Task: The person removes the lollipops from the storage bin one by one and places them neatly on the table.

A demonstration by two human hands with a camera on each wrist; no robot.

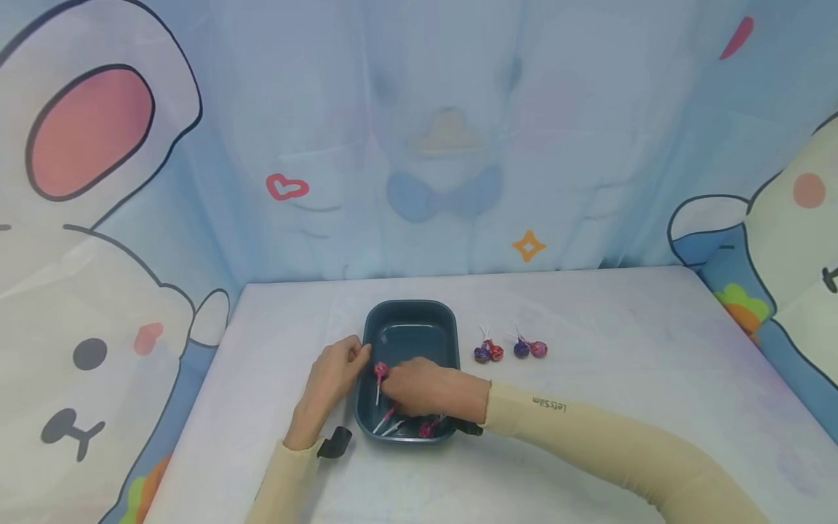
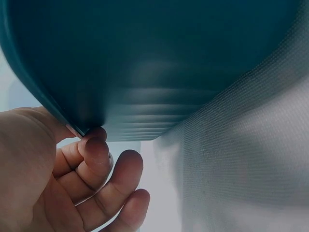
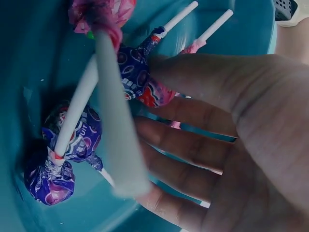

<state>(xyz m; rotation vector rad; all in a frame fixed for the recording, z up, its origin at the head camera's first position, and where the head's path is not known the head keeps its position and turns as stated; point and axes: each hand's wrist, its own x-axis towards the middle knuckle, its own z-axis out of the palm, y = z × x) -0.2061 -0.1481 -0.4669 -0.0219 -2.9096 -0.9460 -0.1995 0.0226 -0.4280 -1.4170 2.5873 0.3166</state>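
A dark teal rectangular tub [image 1: 410, 313] stands on the table with several wrapped lollipops inside. My left hand [image 1: 335, 370] pinches its left rim between thumb and forefinger, the other fingers loosely bent below. My right hand [image 1: 424, 387] reaches down into the tub. In the right wrist view, its thumb and forefinger pinch at a purple lollipop [image 3: 130, 72] and a red-and-pink lollipop [image 3: 158, 95]. Two more purple lollipops [image 3: 50, 181] lie beyond the fingertips. Leaning on the tub's left inner side is a pink lollipop [image 1: 380, 370], its white stick pointing toward me.
Right of the tub, two pairs of lollipops lie on the table: a purple lollipop [image 1: 481, 354] with a red one [image 1: 496, 353], and a purple one [image 1: 521, 349] with a pink one [image 1: 539, 349]. A printed cloth backdrop [image 1: 445, 218] rises behind the white table [image 1: 622, 327].
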